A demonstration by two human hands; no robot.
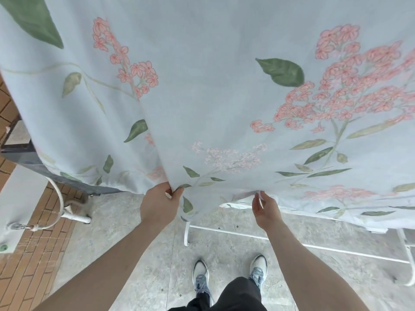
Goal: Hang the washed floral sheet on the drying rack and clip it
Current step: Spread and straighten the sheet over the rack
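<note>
Floral sheet [213, 90]: pale blue cloth printed with pink blossom clusters and green leaves; hangs as a broad curtain filling the view from 9 o'clock through 12 to 3 o'clock, its lower hem running just above both hands.
Floor [139, 261]: grey stone paving at 6 o'clock; red brick strip at 8 o'clock.
Drying rack [247, 236]: white tubular frame, only its base bars and feet visible below the hem, from 6 toward 4 o'clock; upper part hidden behind the sheet.
Left hand [160, 204]: just left of centre, arm extended forward and up; thumb and fingers pinch a vertical fold of the sheet at the hem, back of the hand toward the camera.
Right hand [265, 208]: just right of centre, arm extended likewise; fingertips raised to the hem and closed on a small tuck of its edge, palm turned inward.
Shoes [258, 271]: grey-and-white pair at 6 o'clock, toes pointing toward the rack base.
</note>
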